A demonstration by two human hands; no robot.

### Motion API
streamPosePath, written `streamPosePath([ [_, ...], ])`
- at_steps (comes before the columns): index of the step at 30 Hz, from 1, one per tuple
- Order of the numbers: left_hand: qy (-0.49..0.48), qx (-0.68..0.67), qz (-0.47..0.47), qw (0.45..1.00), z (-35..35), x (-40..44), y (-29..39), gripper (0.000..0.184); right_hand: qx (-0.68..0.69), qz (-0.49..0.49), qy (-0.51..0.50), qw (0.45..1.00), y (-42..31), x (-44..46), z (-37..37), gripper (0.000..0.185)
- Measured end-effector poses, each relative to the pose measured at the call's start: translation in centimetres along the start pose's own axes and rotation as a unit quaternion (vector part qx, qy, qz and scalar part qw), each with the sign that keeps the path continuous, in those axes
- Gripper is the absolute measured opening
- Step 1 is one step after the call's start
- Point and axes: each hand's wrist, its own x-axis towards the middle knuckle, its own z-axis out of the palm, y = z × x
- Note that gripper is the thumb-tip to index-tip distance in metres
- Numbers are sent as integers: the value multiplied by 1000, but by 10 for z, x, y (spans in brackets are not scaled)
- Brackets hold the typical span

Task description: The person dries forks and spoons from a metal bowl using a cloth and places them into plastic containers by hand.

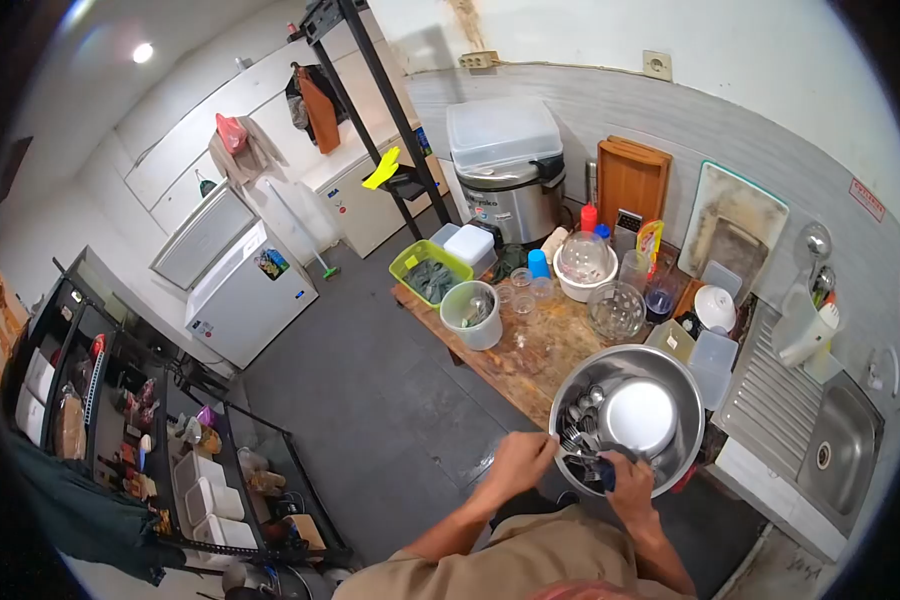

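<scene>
A large steel basin (685, 400) stands at the near end of the wooden table. Inside it lie several spoons and forks (582, 415) on the left, beside an upturned shiny metal bowl (640, 415). At the basin's left rim, my left hand (523, 462) is closed in a pinch on the end of a thin piece of cutlery (577, 456); whether it is a spoon or a fork is unclear. My right hand (630, 485) grips a dark cloth (607, 474) over the basin's near side, around the cutlery's other end.
On the wooden table (520, 355) stand a white bucket (471, 315) with utensils, a green basket (430, 272), glass bowls (616, 309) and a rice cooker (515, 205). A sink (840, 455) is at right. Shelves (160, 450) line the left; a chest freezer (250, 300) stands beyond.
</scene>
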Motion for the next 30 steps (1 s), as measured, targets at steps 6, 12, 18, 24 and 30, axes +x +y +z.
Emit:
streamPosePath([
  [6, 176, -100, 29, 979, -48, 32, 0, 36, -9, 164, 22, 986, 34, -33, -31, 56],
  [12, 112, -6, 8, 994, -33, 54, -5, 40, 104, 351, 145, 919, 28, -68, -59, 63],
  [18, -175, -22, -8, 984, 100, 77, -99, 40, 126, 402, 179, 889, 25, -78, -51, 65],
  [24, -210, 132, 27, 968, 161, 68, -115, 38, 144, 377, 164, 900, 16, -68, -47, 65],
  [30, -173, 270, 28, 947, 156, 77, -94, 32, 147, 370, 146, 906, 1, -45, -47, 64],
])
